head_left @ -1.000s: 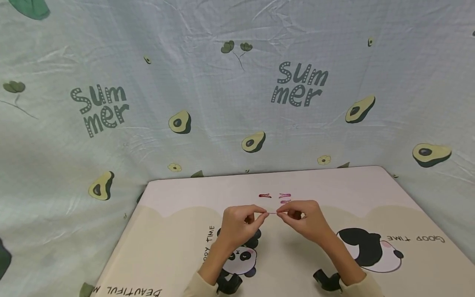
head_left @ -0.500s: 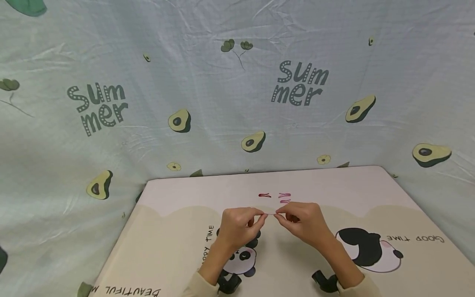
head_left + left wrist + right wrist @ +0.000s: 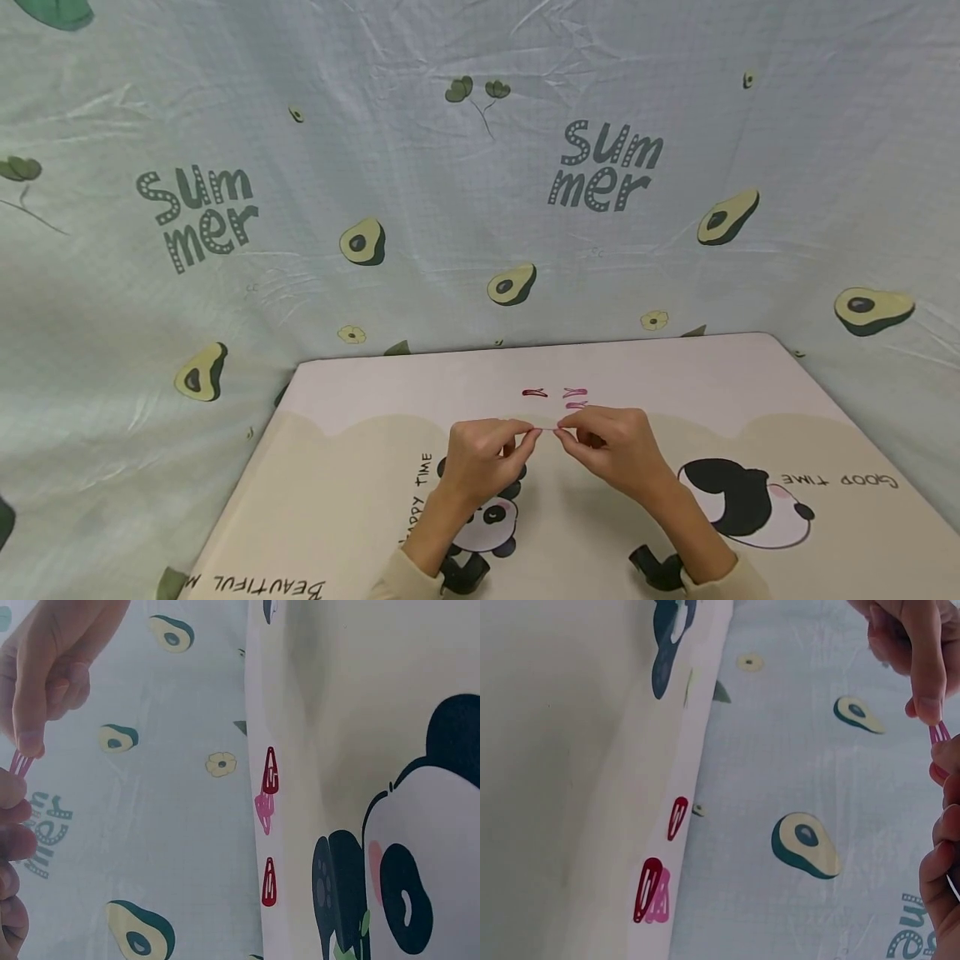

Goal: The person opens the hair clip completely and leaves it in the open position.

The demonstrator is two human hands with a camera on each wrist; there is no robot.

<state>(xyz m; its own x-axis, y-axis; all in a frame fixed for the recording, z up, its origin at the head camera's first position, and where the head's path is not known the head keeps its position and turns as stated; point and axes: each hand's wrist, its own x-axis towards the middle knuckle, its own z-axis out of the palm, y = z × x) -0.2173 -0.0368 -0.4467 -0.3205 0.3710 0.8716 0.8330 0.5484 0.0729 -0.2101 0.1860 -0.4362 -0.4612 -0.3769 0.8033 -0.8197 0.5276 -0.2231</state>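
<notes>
A pink snap hair clip (image 3: 20, 763) is stretched level between my two hands over the table. My left hand (image 3: 482, 454) pinches one end with thumb and index finger. The other end is pinched the same way by my right hand (image 3: 617, 446). Fingertips cover both ends of the clip, so only its middle shows. Beyond the hands lie more snap clips: a red clip (image 3: 535, 392) on the left and a pink clip (image 3: 575, 392) on the right. In the right wrist view a dark red clip (image 3: 647, 890) overlaps a pink one (image 3: 661, 901).
The table (image 3: 360, 387) has a pale cover printed with a panda (image 3: 491, 533) and a dog (image 3: 750, 504). Behind its far edge hangs a light cloth (image 3: 450, 167) with avocado prints. Black bands (image 3: 465, 575) sit near both sleeves.
My right hand has shifted slightly left, so the fingertips stand a little closer together. Both hands keep their pinch on the hair clip; the clips on the table stay put.
</notes>
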